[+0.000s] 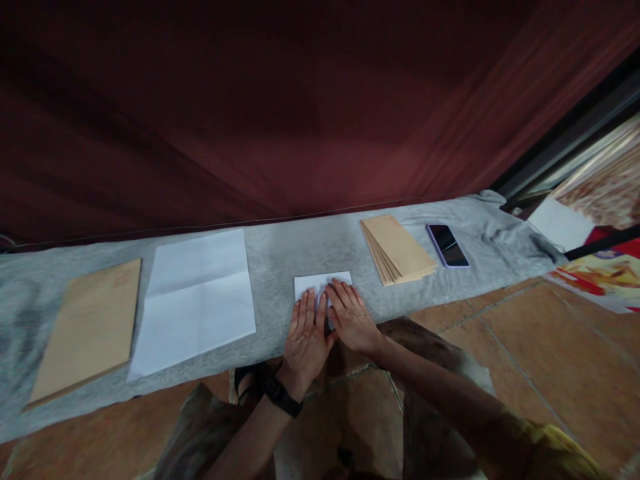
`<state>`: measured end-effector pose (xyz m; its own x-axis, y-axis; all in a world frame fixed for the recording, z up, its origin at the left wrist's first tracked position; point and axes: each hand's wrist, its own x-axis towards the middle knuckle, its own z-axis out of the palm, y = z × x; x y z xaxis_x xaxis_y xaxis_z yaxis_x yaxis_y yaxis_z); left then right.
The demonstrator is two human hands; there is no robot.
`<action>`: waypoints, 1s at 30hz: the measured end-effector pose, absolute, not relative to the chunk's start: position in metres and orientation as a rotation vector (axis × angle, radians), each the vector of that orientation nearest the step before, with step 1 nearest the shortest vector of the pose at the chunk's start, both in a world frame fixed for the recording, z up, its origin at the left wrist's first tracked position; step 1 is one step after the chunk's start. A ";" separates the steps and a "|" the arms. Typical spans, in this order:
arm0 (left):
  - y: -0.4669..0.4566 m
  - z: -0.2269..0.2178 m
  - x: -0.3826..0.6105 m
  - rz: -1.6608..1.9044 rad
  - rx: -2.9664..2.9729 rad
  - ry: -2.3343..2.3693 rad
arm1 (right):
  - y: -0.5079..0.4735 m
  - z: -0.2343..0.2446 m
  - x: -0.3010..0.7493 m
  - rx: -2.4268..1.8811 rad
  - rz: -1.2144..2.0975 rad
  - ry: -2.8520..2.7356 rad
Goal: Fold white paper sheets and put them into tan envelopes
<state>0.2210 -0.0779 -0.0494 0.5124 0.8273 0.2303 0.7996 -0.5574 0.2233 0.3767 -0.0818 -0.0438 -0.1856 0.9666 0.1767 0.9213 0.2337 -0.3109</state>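
Observation:
A small folded white paper (320, 281) lies on the grey cloth (295, 253) near its front edge. My left hand (306, 337) lies flat on the paper's near part, fingers stretched out together. My right hand (350, 315) rests beside it, fingers extended and pressing on the same paper. Both hands touch each other at the paper's middle. A dark watch sits on my left wrist.
A stack of brown envelopes (397, 249) and a phone (447, 245) lie to the right. An unfolded white sheet (197, 297) and a large brown envelope (87, 327) lie to the left. A dark red curtain hangs behind. Tiled floor and printed paper (597, 277) at right.

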 end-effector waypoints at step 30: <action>-0.068 -0.045 0.194 0.571 2.607 1.637 | -0.072 -0.052 0.414 -1.899 0.213 -1.919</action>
